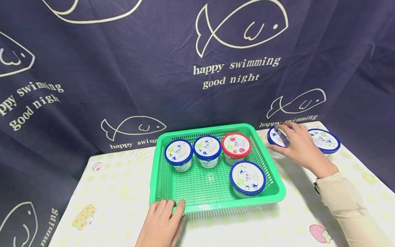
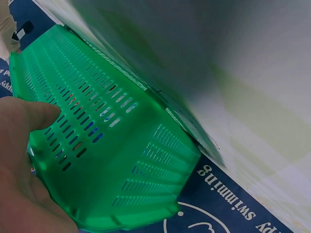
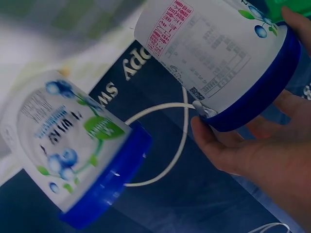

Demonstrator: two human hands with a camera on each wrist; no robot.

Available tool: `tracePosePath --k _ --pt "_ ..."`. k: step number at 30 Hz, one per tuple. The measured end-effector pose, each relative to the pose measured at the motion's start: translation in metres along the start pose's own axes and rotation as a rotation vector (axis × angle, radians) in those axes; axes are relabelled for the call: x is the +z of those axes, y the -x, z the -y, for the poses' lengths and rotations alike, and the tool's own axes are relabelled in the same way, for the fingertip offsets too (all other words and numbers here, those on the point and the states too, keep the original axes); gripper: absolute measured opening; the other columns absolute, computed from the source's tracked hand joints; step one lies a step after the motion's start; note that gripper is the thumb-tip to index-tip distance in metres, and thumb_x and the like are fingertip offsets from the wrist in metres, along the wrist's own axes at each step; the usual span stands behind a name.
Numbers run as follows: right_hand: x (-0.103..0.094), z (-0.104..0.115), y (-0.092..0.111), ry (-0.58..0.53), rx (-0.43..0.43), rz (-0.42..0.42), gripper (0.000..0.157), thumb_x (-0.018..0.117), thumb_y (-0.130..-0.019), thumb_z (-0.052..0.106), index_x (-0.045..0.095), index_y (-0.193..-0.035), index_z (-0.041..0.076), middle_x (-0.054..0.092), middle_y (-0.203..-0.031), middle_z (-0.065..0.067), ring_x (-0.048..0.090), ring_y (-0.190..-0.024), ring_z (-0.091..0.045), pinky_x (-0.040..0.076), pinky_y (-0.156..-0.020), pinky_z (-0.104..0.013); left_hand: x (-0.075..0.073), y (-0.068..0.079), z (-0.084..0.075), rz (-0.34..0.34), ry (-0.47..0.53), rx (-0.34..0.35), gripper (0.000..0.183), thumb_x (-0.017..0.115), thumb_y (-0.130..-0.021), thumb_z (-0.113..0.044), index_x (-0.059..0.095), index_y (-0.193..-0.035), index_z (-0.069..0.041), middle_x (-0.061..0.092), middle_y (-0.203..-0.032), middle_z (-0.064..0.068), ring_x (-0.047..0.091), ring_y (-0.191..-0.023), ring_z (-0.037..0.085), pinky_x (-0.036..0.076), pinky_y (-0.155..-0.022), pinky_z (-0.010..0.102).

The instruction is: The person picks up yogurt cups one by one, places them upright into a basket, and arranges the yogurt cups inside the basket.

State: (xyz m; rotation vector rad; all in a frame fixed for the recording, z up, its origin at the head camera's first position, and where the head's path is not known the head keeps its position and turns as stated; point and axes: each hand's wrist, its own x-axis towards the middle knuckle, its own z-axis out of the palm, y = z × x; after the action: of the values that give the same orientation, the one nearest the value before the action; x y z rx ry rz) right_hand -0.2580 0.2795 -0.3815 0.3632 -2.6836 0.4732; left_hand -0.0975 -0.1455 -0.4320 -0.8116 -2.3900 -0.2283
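Observation:
My left hand (image 1: 163, 221) grips the front rim of a green plastic basket (image 1: 210, 207), fingers over the edge and thumb against the slotted outer wall in the left wrist view. My right hand (image 1: 297, 145) holds a blue-lidded tub (image 1: 278, 138) by its lid, just beyond the basket's right side. In the right wrist view, fingers spread around the blue lid (image 3: 272, 87) of this white tub, printed with blueberries. Inside the basket stand a red-lidded tub (image 1: 236, 145) and three blue-lidded tubs, one of them (image 1: 247, 178) near the front right corner.
Another blue-lidded tub (image 1: 324, 140) stands right of my right hand, near the table's back edge. A patterned cloth (image 1: 114, 192) covers the table. Behind it hangs a dark blue curtain (image 1: 172, 68) with white fish drawings.

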Motion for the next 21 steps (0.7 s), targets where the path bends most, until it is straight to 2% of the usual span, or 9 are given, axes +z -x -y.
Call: tracePosePath --k 10,15,21 --pt "-0.020 0.015 0.001 0.002 -0.082 -0.082 0.069 0.078 -0.060 0.042 0.055 -0.115 0.006 0.047 -0.117 -0.021 0.036 -0.106 -0.043 0.025 -0.088 -0.057 0.000 0.001 0.001 0.013 0.010 -0.005 0.033 0.038 -0.090 -0.031 0.058 -0.109 -0.012 0.050 -0.082 0.003 0.044 -0.071 0.022 0.034 -0.069 0.038" --pt "-0.027 0.024 0.002 0.005 -0.117 -0.117 0.071 0.080 -0.057 0.041 0.056 -0.114 0.005 0.048 -0.116 -0.021 0.037 -0.105 -0.041 0.026 -0.086 -0.054 0.000 0.001 0.001 0.016 0.006 -0.006 0.035 0.035 -0.092 -0.032 0.058 -0.109 -0.012 0.050 -0.082 0.003 0.044 -0.071 0.022 0.034 -0.070 0.038" --pt "-0.035 0.030 0.003 0.026 -0.156 -0.154 0.071 0.080 -0.055 0.039 0.057 -0.112 0.004 0.048 -0.114 -0.021 0.038 -0.104 -0.040 0.028 -0.084 -0.052 0.001 0.002 0.000 0.009 0.007 -0.002 0.033 0.038 -0.090 -0.031 0.058 -0.108 -0.012 0.049 -0.082 0.003 0.044 -0.071 0.022 0.034 -0.069 0.038"
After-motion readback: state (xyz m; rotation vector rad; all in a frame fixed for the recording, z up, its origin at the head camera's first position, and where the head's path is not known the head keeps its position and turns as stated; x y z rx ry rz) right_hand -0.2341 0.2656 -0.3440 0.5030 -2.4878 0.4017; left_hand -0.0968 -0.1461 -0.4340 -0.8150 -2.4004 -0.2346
